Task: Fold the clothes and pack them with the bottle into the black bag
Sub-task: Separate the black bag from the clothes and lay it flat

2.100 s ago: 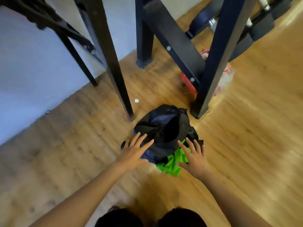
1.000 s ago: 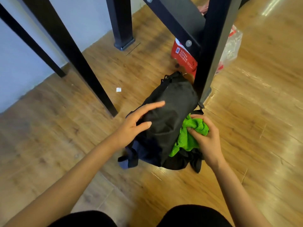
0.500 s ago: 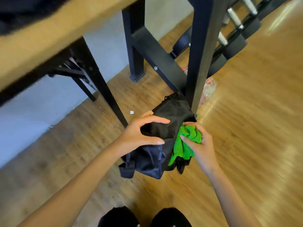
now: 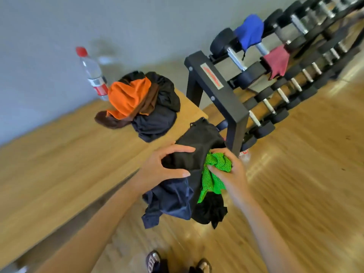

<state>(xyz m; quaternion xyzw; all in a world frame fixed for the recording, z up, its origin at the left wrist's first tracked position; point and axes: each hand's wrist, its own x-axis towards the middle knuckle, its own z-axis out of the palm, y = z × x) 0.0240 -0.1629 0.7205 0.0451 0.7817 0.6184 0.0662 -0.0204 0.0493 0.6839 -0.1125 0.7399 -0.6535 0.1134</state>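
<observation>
Black bag (image 4: 199, 142) clamped in left grip (image 4: 157, 170); right grip (image 4: 230, 174) pinches green mesh cloth (image 4: 212, 180).

Bright, even daylight fills the room, with pale glare streaking the wooden floor (image 4: 262, 164) at right. Motion blur smears the floor, the bench (image 4: 59, 154) and the frame's edges, while wide-angle distortion tilts the wall (image 4: 59, 26) and bends the dumbbell rack (image 4: 226, 99). Shadows are soft and faint.
</observation>
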